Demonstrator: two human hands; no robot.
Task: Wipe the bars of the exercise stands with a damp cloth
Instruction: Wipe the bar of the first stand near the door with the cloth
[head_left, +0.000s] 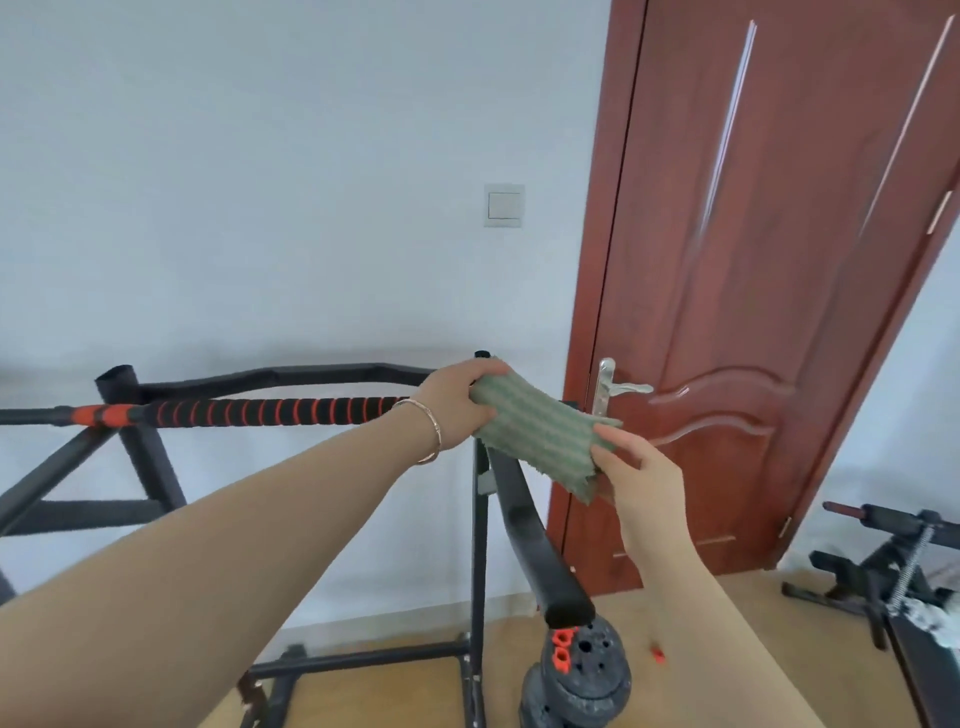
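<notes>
Left grip (462, 410) curled round far end of green striped cloth (540, 431), up at top corner of black exercise stand (479, 571) where padded bars meet. Right grip (641, 483) pinching near end of cloth. Cloth pulled taut between both grips, just above sloped padded bar (524, 525); contact with bar unclear. Red-black striped bar (260, 412) runs left from behind left wrist. Bracelet (432, 431) on left wrist. Weight plates (582, 675) on floor (389, 696) below near end of sloped bar. Brown door (753, 260) behind.

Home gym rm: weight plates (582, 670), door (753, 260).
</notes>
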